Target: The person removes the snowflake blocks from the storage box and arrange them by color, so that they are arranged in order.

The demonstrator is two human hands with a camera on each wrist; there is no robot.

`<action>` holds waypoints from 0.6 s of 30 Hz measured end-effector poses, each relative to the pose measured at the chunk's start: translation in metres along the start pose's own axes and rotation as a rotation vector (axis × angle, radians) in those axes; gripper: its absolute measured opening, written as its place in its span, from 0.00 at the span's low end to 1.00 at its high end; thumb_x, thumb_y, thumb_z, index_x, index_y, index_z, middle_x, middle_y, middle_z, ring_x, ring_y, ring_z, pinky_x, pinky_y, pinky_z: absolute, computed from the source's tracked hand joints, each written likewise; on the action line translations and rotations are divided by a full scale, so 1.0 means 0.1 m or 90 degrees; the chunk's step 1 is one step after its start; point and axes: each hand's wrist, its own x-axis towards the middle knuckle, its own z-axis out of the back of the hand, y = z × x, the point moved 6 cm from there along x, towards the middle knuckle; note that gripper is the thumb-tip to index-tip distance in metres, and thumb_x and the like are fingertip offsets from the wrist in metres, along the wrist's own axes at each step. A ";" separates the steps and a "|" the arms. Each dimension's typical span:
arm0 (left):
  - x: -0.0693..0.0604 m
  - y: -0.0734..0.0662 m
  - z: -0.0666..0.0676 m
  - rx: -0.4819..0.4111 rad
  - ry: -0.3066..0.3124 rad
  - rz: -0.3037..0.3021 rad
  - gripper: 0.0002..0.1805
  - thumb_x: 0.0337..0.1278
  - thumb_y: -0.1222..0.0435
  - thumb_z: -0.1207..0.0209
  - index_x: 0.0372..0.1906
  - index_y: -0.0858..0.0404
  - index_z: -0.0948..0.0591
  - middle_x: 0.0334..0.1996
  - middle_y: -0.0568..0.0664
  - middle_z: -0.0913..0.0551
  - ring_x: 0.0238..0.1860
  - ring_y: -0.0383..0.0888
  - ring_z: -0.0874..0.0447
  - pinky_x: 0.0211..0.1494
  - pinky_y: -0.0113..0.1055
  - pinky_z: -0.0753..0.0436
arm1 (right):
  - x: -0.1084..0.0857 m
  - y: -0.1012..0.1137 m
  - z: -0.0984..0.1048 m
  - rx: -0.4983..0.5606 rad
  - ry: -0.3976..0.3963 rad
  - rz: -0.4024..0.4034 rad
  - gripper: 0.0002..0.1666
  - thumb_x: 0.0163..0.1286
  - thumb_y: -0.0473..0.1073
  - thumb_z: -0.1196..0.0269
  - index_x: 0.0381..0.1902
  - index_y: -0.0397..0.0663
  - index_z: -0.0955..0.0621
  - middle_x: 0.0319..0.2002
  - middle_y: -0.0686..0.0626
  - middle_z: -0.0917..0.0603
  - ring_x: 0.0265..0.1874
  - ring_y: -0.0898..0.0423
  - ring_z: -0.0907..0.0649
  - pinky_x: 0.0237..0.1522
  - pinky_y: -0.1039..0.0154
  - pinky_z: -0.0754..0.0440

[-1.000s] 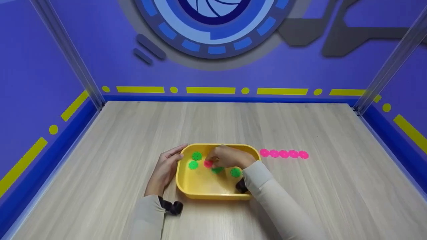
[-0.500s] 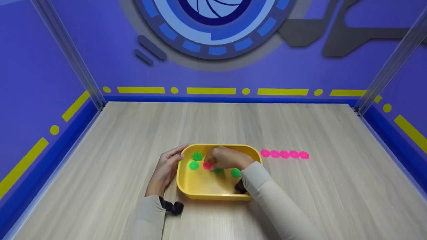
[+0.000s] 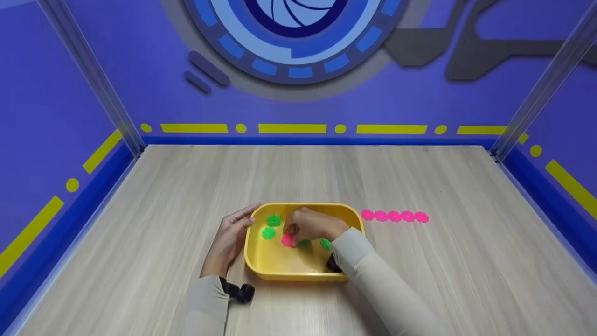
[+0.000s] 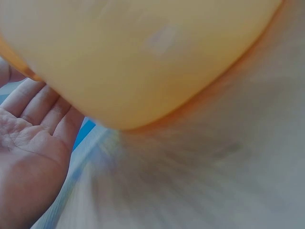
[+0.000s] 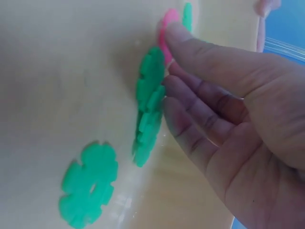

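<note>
My right hand [image 3: 315,226] reaches into a shallow yellow plastic bin [image 3: 303,276] and pinches a pink notched snowflake disc [image 3: 287,240] between thumb and fingers. In the right wrist view the pink disc [image 5: 169,19] stands on edge at the fingertips. Just beside those fingers are overlapping green snowflake discs [image 5: 148,105]; another green disc [image 5: 89,186] lies flat nearby. The left hand [image 3: 228,240] holds the bin's left side, its thumb at the rim and its fingers along the outside wall. More green discs [image 3: 274,220] lie in the bin's far left part.
Right of the bin, several pink discs [image 3: 395,216] lie in a straight row on the wooden table [image 3: 186,186]. Blue printed panels [image 3: 298,107] wall in the back and sides. A black wrist camera [image 3: 242,293] sits on the left wrist.
The right hand and the pink disc have shifted slightly toward the bin's near side, and the disc shows more of its face. The left hand keeps its hold on the bin.
</note>
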 end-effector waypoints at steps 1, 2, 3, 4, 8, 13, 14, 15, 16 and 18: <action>0.00 0.00 0.00 0.003 -0.001 -0.001 0.26 0.57 0.77 0.50 0.63 0.75 0.29 0.65 0.63 0.28 0.62 0.45 0.27 0.62 0.32 0.23 | 0.01 0.00 -0.01 0.001 0.001 -0.002 0.12 0.54 0.36 0.28 0.38 0.40 0.15 0.35 0.48 0.14 0.30 0.62 0.23 0.36 0.72 0.20; -0.01 0.00 0.01 0.004 -0.002 -0.003 0.26 0.57 0.77 0.50 0.63 0.75 0.30 0.65 0.63 0.28 0.63 0.45 0.27 0.62 0.31 0.23 | 0.01 0.00 -0.02 0.000 0.001 -0.002 0.12 0.54 0.36 0.28 0.38 0.41 0.15 0.34 0.48 0.14 0.29 0.63 0.24 0.35 0.72 0.21; -0.01 0.00 0.01 0.004 -0.002 -0.004 0.26 0.57 0.77 0.50 0.63 0.75 0.30 0.65 0.63 0.29 0.63 0.45 0.27 0.61 0.31 0.23 | 0.02 0.00 -0.02 0.000 0.000 -0.004 0.11 0.54 0.36 0.28 0.37 0.41 0.15 0.33 0.49 0.15 0.29 0.63 0.25 0.34 0.72 0.21; -0.01 0.00 0.01 0.004 -0.002 -0.004 0.26 0.57 0.77 0.50 0.63 0.75 0.30 0.65 0.63 0.29 0.63 0.45 0.27 0.61 0.31 0.23 | 0.03 0.01 -0.03 0.000 0.001 -0.006 0.11 0.54 0.36 0.28 0.36 0.41 0.15 0.33 0.49 0.15 0.28 0.63 0.25 0.34 0.72 0.22; -0.01 0.00 0.01 -0.002 -0.002 0.000 0.27 0.57 0.77 0.51 0.64 0.76 0.30 0.66 0.63 0.30 0.63 0.44 0.28 0.61 0.31 0.23 | 0.03 0.01 -0.04 0.007 0.010 -0.016 0.09 0.54 0.36 0.28 0.35 0.42 0.15 0.31 0.50 0.15 0.27 0.63 0.25 0.32 0.73 0.22; -0.02 0.00 0.01 0.007 0.003 0.003 0.27 0.57 0.77 0.51 0.64 0.75 0.31 0.66 0.63 0.30 0.63 0.44 0.27 0.61 0.31 0.23 | 0.03 0.00 -0.04 0.011 0.020 -0.015 0.11 0.53 0.35 0.28 0.34 0.43 0.17 0.30 0.52 0.17 0.27 0.63 0.26 0.32 0.73 0.23; -0.02 0.00 0.00 0.008 0.004 0.003 0.27 0.57 0.76 0.51 0.64 0.75 0.30 0.66 0.62 0.30 0.63 0.44 0.27 0.61 0.31 0.23 | 0.03 0.00 -0.04 0.011 0.020 -0.010 0.11 0.53 0.35 0.28 0.34 0.44 0.18 0.30 0.52 0.18 0.27 0.63 0.26 0.32 0.73 0.24; -0.02 0.00 0.00 0.011 0.006 0.002 0.27 0.57 0.76 0.51 0.64 0.75 0.30 0.66 0.62 0.30 0.63 0.44 0.27 0.62 0.31 0.23 | 0.03 0.00 -0.03 0.010 0.019 -0.006 0.11 0.53 0.35 0.28 0.34 0.44 0.18 0.29 0.52 0.18 0.27 0.63 0.26 0.32 0.74 0.24; -0.02 0.00 0.00 0.013 0.007 0.000 0.26 0.58 0.76 0.51 0.64 0.75 0.30 0.66 0.62 0.30 0.63 0.45 0.27 0.62 0.31 0.23 | 0.03 0.00 -0.03 0.012 0.018 -0.003 0.11 0.53 0.34 0.28 0.34 0.44 0.18 0.29 0.53 0.19 0.27 0.63 0.26 0.32 0.74 0.24; -0.02 0.00 0.00 0.018 0.008 -0.001 0.26 0.58 0.76 0.51 0.64 0.74 0.30 0.66 0.62 0.29 0.63 0.45 0.27 0.62 0.31 0.24 | 0.03 0.00 -0.03 0.016 0.017 0.003 0.11 0.53 0.35 0.28 0.34 0.44 0.18 0.29 0.53 0.19 0.27 0.64 0.26 0.31 0.75 0.24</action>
